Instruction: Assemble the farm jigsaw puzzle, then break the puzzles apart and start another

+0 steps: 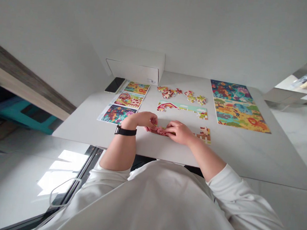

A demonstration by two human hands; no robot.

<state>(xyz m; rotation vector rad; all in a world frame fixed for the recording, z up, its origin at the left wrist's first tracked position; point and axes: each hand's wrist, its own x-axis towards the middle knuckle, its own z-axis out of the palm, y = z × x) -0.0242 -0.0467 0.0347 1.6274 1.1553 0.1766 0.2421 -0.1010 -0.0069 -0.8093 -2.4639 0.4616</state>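
Close to the table's front edge, my left hand has its fingers curled around the left end of a lower strip of joined jigsaw puzzle pieces, brown with pink. From the right, my right hand pinches the same strip, fingers pressed together and partly covering it. Beyond the right hand, brown and yellow joined pieces form a right corner. Above both hands lies an upper puzzle strip with a red barn and green sky. Which single piece each hand grips is hard to make out.
Loose puzzle pieces and a smaller group lie farther back. On the left are a picture sheet, a black phone and a white box. Two finished-looking pictures lie right on the white table.
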